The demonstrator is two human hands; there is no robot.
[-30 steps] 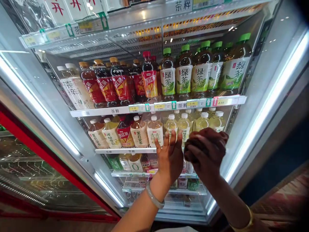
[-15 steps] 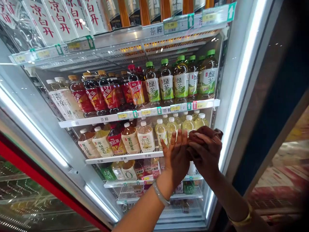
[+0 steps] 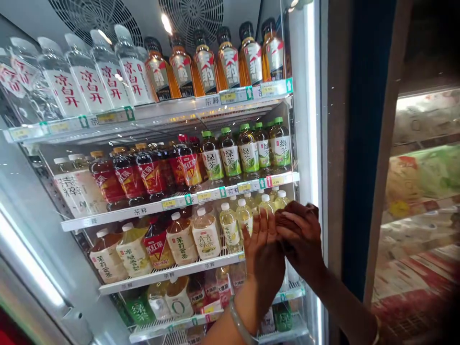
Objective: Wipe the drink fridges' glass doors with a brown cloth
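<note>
My left hand (image 3: 265, 256), with a pale bangle at the wrist, is raised in front of a drinks cooler, its fingers stretched upward and slightly apart. Right beside it, my right hand (image 3: 304, 239) is curled around a crumpled dark brown cloth (image 3: 300, 207), partly hidden by the fingers. The two hands touch or overlap near the thumb side of the right one. Reflections suggest glass between the hands and the bottles. Pale yellow drink bottles (image 3: 230, 230) with white caps stand behind the fingers. Whether either palm presses on the glass, I cannot tell.
Cooler shelves hold several green tea bottles (image 3: 247, 151), red-labelled tea bottles (image 3: 124, 177), clear water bottles (image 3: 100, 76) and amber bottles (image 3: 230, 62). A bright light strip (image 3: 313, 120) runs down the cooler's right side. Further right are shelves with packaged goods (image 3: 404, 177).
The view has tilted upward, bringing the top shelf's bottles and the fan grilles into sight. Both hands stay close together at about the same place, the right one still on the cloth.
</note>
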